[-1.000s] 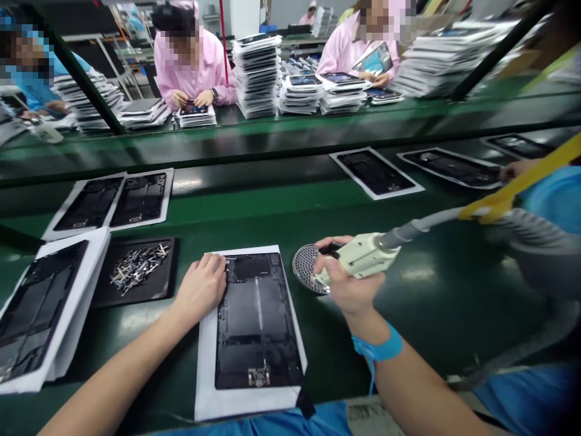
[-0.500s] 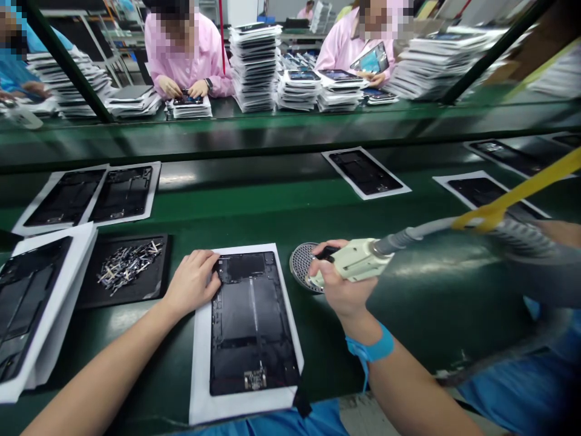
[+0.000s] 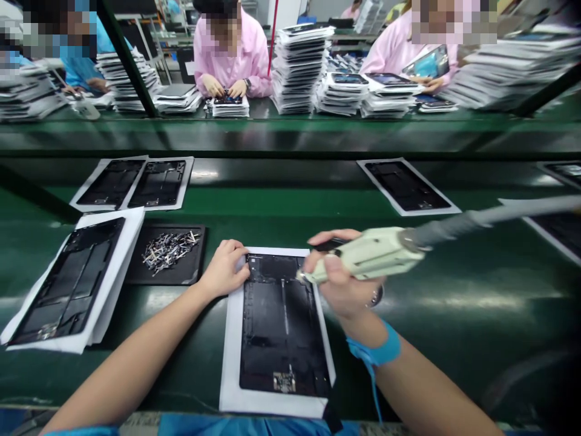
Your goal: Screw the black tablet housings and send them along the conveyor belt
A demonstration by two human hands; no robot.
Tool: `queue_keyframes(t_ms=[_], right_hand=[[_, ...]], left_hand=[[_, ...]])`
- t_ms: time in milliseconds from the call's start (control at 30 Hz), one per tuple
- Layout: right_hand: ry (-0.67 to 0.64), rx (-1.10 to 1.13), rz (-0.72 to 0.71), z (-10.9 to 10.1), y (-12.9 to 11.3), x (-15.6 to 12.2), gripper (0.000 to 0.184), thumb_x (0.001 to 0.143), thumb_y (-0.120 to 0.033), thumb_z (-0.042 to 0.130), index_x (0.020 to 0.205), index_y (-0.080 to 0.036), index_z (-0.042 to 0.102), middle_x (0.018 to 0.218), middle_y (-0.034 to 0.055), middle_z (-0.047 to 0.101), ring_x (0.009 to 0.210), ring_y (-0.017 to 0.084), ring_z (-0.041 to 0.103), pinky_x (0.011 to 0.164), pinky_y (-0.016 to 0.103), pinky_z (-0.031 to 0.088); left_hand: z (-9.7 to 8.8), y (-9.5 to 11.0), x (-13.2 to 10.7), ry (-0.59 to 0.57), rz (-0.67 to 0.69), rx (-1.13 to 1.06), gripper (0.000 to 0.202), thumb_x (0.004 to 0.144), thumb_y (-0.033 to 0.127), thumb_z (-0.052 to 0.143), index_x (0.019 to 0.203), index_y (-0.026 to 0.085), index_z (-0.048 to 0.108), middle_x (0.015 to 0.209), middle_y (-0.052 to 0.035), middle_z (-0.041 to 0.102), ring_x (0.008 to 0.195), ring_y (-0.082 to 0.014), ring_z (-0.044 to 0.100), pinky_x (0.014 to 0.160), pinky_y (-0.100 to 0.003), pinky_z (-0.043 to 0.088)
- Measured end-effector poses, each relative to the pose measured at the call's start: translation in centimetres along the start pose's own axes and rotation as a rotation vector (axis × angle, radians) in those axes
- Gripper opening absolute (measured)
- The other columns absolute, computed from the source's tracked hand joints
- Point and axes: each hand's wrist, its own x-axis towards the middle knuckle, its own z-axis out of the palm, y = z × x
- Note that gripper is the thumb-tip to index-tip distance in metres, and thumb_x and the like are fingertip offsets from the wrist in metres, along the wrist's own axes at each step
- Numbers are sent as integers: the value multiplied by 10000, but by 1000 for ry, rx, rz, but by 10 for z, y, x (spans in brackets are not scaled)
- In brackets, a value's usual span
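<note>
A black tablet housing (image 3: 267,327) lies on a white sheet (image 3: 231,363) in front of me. My left hand (image 3: 227,268) rests at its upper left edge, fingers curled and gripping the corner. In my right hand (image 3: 345,290) is a pale green air gun (image 3: 376,254), held over the housing's upper right corner with its nozzle pointing left and down. A grey hose (image 3: 481,221) runs from its back end to the right. My right wrist wears a blue band (image 3: 379,348).
Left of me stand a black tray (image 3: 200,254) of small metallic parts (image 3: 170,251) and another housing (image 3: 72,284) on stacked sheets. More housings (image 3: 158,183) (image 3: 406,184) lie on the green surface beyond. Across the bench, co-workers in pink (image 3: 254,54) work among tall stacks (image 3: 302,72).
My right hand has brought the air gun left, from above the round perforated metal piece to over the housing's corner. My left hand stays at the housing's edge. The view has shifted left.
</note>
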Motion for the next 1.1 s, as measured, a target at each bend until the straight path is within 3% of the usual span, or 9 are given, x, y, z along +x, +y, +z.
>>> queue_keyframes(t_ms=[133,267,500,900,1000,1100], right_hand=[[-136,9,10,61,32,3,228,885,-297,697,1080,-270,581,963,10,684,548,110,636,501,286,578],[-185,23,24,85,60,4,261,868,-275,711,1091,-252,579,953,22,686,730,158,703,638,314,605],[-184,10,50,86,77,1,252,872,-310,717,1076,-243,585,929,19,691,730,156,696,680,321,602],[-197,-61,111,89,83,-2,290,842,-335,739,1068,-239,585,847,-2,694,672,142,658,670,308,592],[-205,-20,101,88,74,3,280,855,-318,726,1086,-249,584,937,11,707,640,125,655,650,302,602],[-134,23,58,71,50,14,255,881,-304,703,1105,-274,586,971,1,698,543,97,622,537,274,580]], left_hand=[[-1,1,-1,-47,-8,-2,335,827,250,592,1134,163,695,1138,-129,628,1069,-292,550,962,-483,503],[0,3,0,-63,-17,-18,358,822,260,600,1160,178,686,1157,-129,624,1083,-293,553,957,-470,494],[2,3,0,-58,-25,-24,363,823,278,588,1156,164,674,1163,-138,623,1079,-300,539,955,-473,490],[5,-1,1,-48,-20,-21,330,802,273,615,1108,172,682,1131,-132,622,1058,-299,540,952,-472,496],[2,-1,0,-50,-29,-31,340,799,261,614,1123,183,684,1124,-125,626,1082,-298,545,969,-478,494],[-2,0,-1,-62,-33,-27,341,802,247,608,1127,189,690,1125,-114,629,1079,-288,557,978,-469,492]])
